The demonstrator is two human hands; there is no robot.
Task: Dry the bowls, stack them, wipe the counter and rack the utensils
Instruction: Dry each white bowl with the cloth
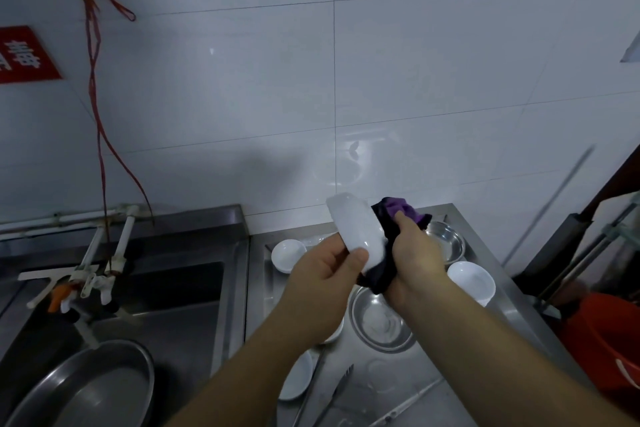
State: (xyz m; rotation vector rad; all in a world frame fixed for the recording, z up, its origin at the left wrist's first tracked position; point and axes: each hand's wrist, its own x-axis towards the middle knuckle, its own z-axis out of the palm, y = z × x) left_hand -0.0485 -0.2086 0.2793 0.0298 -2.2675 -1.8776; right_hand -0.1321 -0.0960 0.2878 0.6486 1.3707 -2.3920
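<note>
Drying step in progress, early in task by my read. Left hand (329, 265) fingers grip white bowl (356, 234) held on edge, frame centre; right hand (414, 253) fingers clench purple cloth (398, 215) against it. On bench (485, 253) below: other white bowls (471, 282) and steel bowls (381, 322) lie apart, unstacked, appear empty. Tongs (337, 392) unracked, bottom centre. Bench wipe pending. Steel basin (86, 388) in sink (166, 288), lower left; contents unclear.

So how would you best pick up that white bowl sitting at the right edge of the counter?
Probably by its rim, from above. The white bowl sits upright and open on the counter, so the fingers could hook inside with the thumb outside, on the near-right side away from the steel bowl.
</note>
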